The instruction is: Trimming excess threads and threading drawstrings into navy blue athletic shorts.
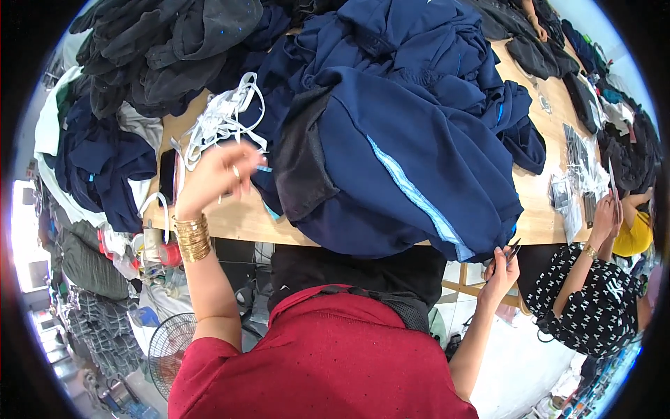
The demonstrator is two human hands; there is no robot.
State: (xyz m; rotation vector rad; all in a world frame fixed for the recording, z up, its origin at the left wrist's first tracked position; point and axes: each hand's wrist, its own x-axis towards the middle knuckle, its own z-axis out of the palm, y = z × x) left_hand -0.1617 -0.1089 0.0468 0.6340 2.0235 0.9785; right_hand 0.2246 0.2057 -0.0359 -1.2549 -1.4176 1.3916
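A navy blue garment [433,160] lies spread at the table's front edge. A light blue and white strip with stitched edges runs along its seam, and a black panel [300,153] shows on its left. My left hand [222,174], with gold bangles at the wrist, is raised left of the garment. It is a little blurred by motion, its fingers loosely apart, and nothing shows in them. In my right hand [501,274], at the garment's lower right corner, is a pair of small dark thread snips [514,250], its tips pointing up.
A tangle of white straps [227,115] and a dark phone [167,174] lie on the wooden table [537,202]. More navy and black garments [167,49] are heaped behind. A person in a patterned black top [593,300] works at right, near plastic packets [571,185]. A fan [171,353] stands lower left.
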